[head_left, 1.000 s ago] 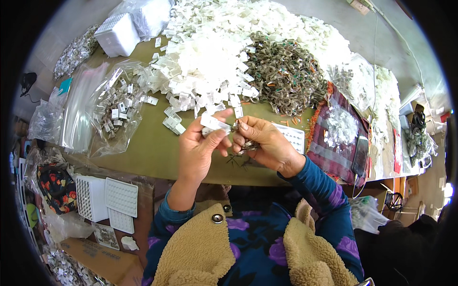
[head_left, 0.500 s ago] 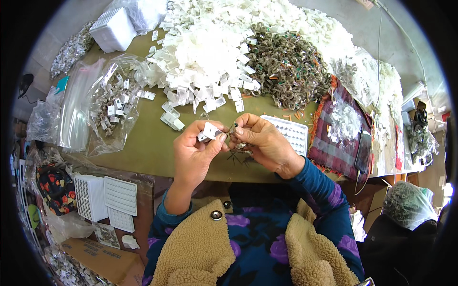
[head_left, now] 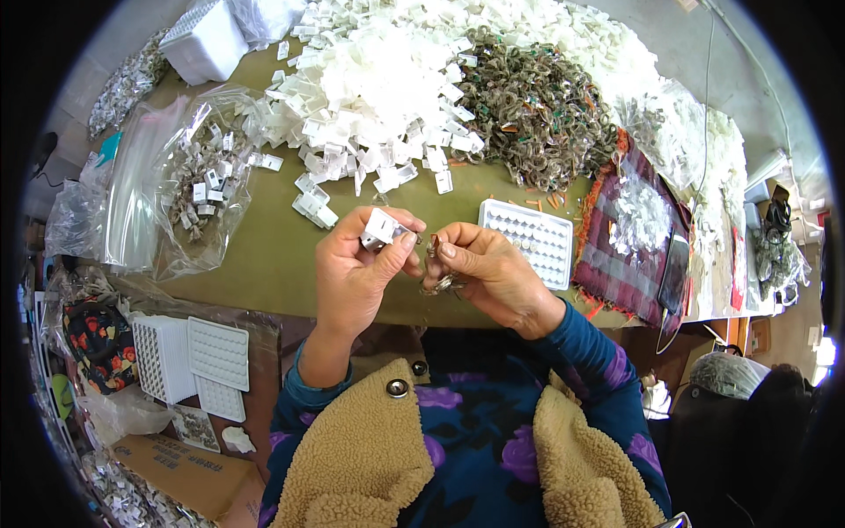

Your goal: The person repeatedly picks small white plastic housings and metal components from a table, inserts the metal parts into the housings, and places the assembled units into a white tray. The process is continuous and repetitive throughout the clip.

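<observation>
Beyond hands: wht. pile, tray (partly hid.)

From here I see an olive-green bench bearing heaped white pieces, a brownish pile of small parts, a white tray and a plaid cloth

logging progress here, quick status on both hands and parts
Left hand gripping small white boxy plastic pieces. Right hand holding small brownish curled pieces. No obstruction visible between the hands.
</observation>
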A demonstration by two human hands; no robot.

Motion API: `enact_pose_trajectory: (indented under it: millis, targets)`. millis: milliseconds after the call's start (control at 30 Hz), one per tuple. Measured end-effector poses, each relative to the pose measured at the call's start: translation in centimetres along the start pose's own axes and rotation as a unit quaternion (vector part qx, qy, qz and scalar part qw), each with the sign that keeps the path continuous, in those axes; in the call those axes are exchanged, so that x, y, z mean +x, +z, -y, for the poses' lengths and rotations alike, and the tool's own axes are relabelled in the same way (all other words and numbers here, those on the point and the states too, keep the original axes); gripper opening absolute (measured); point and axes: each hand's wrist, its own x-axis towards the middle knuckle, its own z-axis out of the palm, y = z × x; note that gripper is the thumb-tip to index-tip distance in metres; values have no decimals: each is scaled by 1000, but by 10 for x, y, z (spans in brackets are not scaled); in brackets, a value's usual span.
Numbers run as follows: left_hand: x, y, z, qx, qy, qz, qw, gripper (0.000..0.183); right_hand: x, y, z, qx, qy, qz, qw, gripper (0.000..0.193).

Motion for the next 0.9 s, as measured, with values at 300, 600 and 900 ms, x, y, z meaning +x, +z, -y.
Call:
enact_pose_trajectory:
  millis: [300,600,900]
  targets:
    - [-2,8,1,-28,-59,-24,998,14,-1,1,-9,41,-28,22,999,15]
    - [-2,2,-4,96,55,74,991,14,-7,-2,-4,21,41,13,999,21]
    - [-5,-2,-2,25,1,97,995,11,-14,-8,-8,79,74,68,992,18]
